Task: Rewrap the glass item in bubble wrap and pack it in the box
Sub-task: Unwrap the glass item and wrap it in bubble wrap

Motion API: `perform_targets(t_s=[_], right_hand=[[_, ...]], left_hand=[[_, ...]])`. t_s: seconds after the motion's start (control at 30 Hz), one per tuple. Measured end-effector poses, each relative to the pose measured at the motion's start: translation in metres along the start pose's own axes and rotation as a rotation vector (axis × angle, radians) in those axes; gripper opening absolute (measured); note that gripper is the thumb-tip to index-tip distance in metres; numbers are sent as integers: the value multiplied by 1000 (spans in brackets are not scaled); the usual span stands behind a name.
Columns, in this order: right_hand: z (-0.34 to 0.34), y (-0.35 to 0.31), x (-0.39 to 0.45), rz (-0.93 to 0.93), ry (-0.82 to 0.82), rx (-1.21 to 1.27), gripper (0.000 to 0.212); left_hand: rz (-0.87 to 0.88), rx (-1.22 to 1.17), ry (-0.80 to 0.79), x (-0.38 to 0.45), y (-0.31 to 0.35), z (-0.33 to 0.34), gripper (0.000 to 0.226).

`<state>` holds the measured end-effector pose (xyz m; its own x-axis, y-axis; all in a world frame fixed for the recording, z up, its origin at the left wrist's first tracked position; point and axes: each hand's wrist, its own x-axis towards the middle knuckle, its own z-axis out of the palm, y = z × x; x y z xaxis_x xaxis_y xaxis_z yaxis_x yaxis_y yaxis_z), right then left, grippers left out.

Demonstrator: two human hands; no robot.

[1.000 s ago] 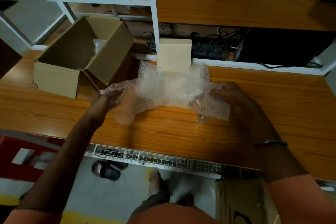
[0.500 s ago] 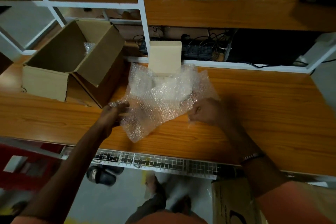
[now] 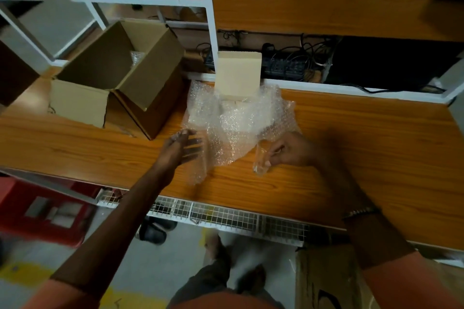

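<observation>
A crumpled sheet of clear bubble wrap (image 3: 236, 120) lies spread on the wooden table (image 3: 364, 148), in front of a small beige carton (image 3: 237, 74). My right hand (image 3: 288, 149) pinches a small clear glass item (image 3: 261, 162) at the sheet's right edge, just above the tabletop. My left hand (image 3: 183, 149) hovers over the sheet's left side with its fingers spread, holding nothing. An open brown cardboard box (image 3: 118, 75) stands at the table's back left, with a bit of bubble wrap inside it.
Shelving with cables and a power strip (image 3: 283, 68) runs behind the table. A wire tray (image 3: 226, 216) hangs under the front edge. A red crate (image 3: 42, 213) and sandals (image 3: 155, 231) are on the floor; another carton (image 3: 326, 281) is at lower right.
Both hands let go of the bubble wrap, which now lies flatter on the table. My right hand now holds the small glass item; my left hand has opened.
</observation>
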<state>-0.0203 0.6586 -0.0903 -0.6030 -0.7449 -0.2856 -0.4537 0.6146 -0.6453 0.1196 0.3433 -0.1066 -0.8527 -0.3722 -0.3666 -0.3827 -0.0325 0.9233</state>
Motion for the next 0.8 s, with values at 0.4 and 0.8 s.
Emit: perform_targets(t_s=[0.4,0.8], right_hand=[[-3,-74,20,-252,371,694,20],[37,-88,51,-347,383,472,28]], left_hand=[[-90,-529,-182,-20,29,34,51],[-124,-1047,-305,-12,36,18,49]])
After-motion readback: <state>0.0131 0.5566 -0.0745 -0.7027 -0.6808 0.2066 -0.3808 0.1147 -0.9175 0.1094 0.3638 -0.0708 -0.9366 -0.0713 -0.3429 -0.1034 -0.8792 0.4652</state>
